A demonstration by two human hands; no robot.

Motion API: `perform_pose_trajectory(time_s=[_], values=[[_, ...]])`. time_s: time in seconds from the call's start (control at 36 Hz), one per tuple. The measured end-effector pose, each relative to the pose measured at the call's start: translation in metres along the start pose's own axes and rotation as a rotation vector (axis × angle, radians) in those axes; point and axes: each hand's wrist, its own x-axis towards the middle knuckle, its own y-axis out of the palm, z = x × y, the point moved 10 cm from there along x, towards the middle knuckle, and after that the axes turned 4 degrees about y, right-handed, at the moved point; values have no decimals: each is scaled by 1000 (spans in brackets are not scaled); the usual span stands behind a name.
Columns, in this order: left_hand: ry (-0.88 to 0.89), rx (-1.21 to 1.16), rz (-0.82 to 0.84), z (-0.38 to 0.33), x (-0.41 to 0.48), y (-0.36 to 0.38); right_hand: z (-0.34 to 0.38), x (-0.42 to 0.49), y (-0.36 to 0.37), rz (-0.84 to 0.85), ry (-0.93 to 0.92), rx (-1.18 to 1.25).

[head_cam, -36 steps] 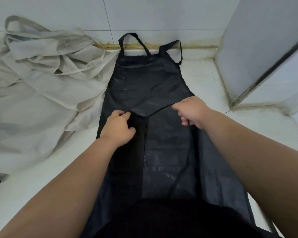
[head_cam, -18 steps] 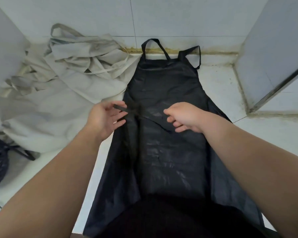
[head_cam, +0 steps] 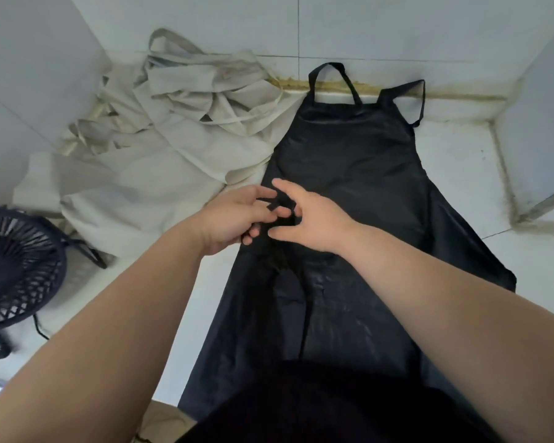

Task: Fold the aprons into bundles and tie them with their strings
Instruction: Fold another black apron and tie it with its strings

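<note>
A black apron lies flat on the white tiled surface, bib and neck loops toward the far wall. Both my hands meet over its left edge at waist height. My left hand pinches the end of a black waist string between its fingers. My right hand is just right of it, fingers spread and partly curled around the same string. A second string trails down the apron's lower half. A heap of beige aprons with loose straps lies to the left.
A dark woven basket stands at the left edge, below the beige heap. Tiled walls close the back and left, and a white panel rises at the right. My dark clothing covers the apron's near end.
My right hand moved left from the apron's middle to meet my left hand at the left edge, both now on the string's end. The view shifted, bringing the basket into sight.
</note>
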Motion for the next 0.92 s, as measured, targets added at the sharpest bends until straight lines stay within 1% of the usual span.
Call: perform_pose_trajectory(time_s=[0.03,0.08,0.14,0.19,0.22,0.28,0.31,0.33,0.36,0.39,0.42,0.47,0.53,0.58,0.64,0.69,0.75,0.78,0.81,0.86,0.92], values=[[0,35,24,0,-1,1,0,4,4,20,9,-59],[-3,59,42,2,-2,1,-6,11,2,-8,55,-172],[-13,56,-22,4,-4,-11,-16,15,-6,-72,118,-214],[-13,126,-149,9,-3,-32,-27,16,-11,-104,176,-214],[0,197,-240,10,-4,-46,-33,16,-13,-109,209,-219],[20,424,-490,10,-11,-80,-47,15,-16,-125,275,-207],[-23,550,-614,12,-17,-95,-53,15,-17,-135,301,-188],[-102,658,-697,15,-22,-106,-59,14,-18,-144,324,-167],[-188,761,-733,18,-26,-111,-63,13,-19,-148,339,-149],[-252,858,-722,19,-27,-109,-66,11,-20,-149,349,-131],[-278,942,-693,17,-27,-102,-69,8,-21,-143,354,-109],[-228,1059,-645,8,-21,-82,-72,1,-22,-116,356,-62],[-123,1104,-589,1,-12,-56,-76,-8,-25,-99,360,-52],[66,1037,-529,-9,-2,-26,-86,-19,-35,-126,385,-43],[270,895,-451,-22,3,8,-102,-32,-51,-193,427,-41],[326,816,-287,-22,9,44,-119,-46,-68,-262,475,-80],[265,831,-75,-6,17,80,-136,-63,-86,-322,539,-162],[219,873,13,5,22,96,-146,-73,-94,-342,582,-211],[170,926,69,15,25,106,-156,-83,-101,-352,626,-251],[85,1006,101,28,30,117,-180,-103,-108,-324,730,-274],[-1,1041,129,39,30,119,-201,-116,-105,-275,812,-230]])
